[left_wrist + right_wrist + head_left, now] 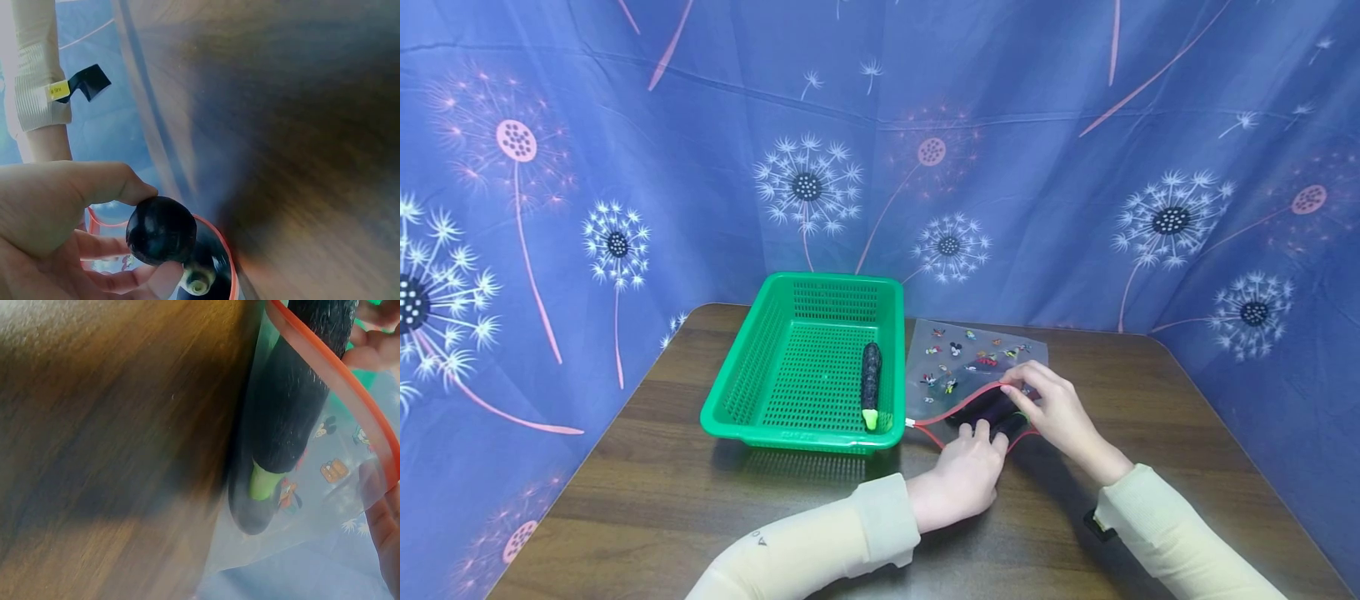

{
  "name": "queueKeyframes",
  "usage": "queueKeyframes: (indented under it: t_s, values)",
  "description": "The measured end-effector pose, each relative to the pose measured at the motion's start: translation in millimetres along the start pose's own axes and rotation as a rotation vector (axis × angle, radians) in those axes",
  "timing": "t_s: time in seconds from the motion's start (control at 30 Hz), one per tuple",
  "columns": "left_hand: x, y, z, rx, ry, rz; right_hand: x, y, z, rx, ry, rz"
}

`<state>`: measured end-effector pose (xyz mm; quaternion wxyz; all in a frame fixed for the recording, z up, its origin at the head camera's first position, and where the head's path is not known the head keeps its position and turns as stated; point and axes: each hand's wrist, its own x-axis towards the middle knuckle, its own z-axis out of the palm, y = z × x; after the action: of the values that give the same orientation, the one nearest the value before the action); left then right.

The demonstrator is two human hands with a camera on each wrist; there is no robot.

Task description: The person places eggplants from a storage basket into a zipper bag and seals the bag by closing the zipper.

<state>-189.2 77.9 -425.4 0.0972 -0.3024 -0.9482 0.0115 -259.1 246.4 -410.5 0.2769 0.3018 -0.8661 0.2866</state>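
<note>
My left hand [964,473] grips a dark eggplant [161,231] by its rounded end, at the open mouth of a clear zip bag [936,375]. In the right wrist view this eggplant [294,406] lies partly inside the bag, its green stem end pointing in. Another dark eggplant [199,286] is in the bag, showing its cut stem in the left wrist view. My right hand [1054,408] pinches the bag's red zip edge [356,387] between thumb and fingers, lifting the upper side away. Cartoon figures are printed on the bag.
Left of the bag stands a green plastic basket [730,408] with slotted walls. One dark eggplant [870,379] with a light green stem end lies along its right side. A brown wooden table [655,500] carries everything, with a blue dandelion-print curtain [700,167] behind.
</note>
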Motion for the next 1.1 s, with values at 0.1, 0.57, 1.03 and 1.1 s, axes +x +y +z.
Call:
queueKeyframes:
  t_s: [0.1,0.57,1.03,1.1]
  values:
    - [3.9,0.1,0.2,-0.001,-0.004,0.003,-0.6,0,1,0.003,0.001,0.01]
    - [16.7,0.6,3.0,-0.047,-0.023,-0.019,-0.7,0,2,-0.011,0.0,0.018]
    - [25.8,4.2,8.7,0.001,-0.017,-0.022,0.3,-1,2,0.003,-0.01,0.015]
    - [26.0,3.4,9.7,-0.006,-0.022,-0.025,0.5,-2,2,0.002,-0.008,0.01]
